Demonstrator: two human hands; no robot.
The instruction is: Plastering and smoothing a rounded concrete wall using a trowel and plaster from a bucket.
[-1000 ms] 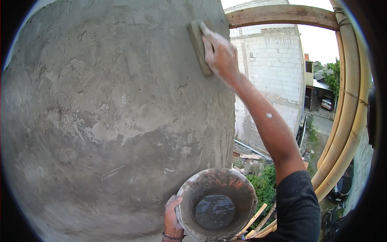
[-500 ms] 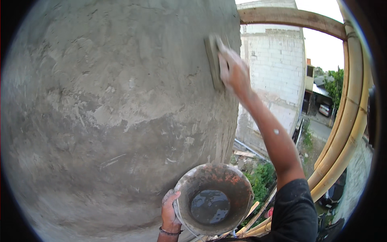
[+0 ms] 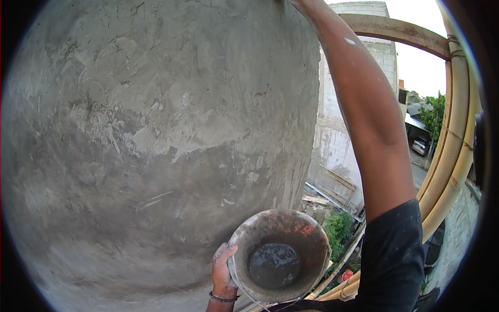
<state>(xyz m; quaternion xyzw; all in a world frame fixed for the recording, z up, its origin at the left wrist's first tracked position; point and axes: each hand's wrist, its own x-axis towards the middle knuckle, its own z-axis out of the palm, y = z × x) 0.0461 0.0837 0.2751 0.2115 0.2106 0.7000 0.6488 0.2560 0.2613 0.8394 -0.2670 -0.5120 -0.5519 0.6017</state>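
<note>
Wet cement render (image 3: pixel 156 130) covered wall, filling left and centre of frame. Left hand (image 3: pixel 222 270) clasped rim of mortar bucket (image 3: pixel 280 255), lower centre. Right hand beyond top edge, grip unseen. Step judged: smoothing upper render; next stroke needs steady, even pressure.

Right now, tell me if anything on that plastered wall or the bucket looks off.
Nothing looks spilled. The wet plaster wall is uneven, with ridges and rough patches. The left hand grips the bucket by its rim, tilted. The right hand is out of view.
</note>
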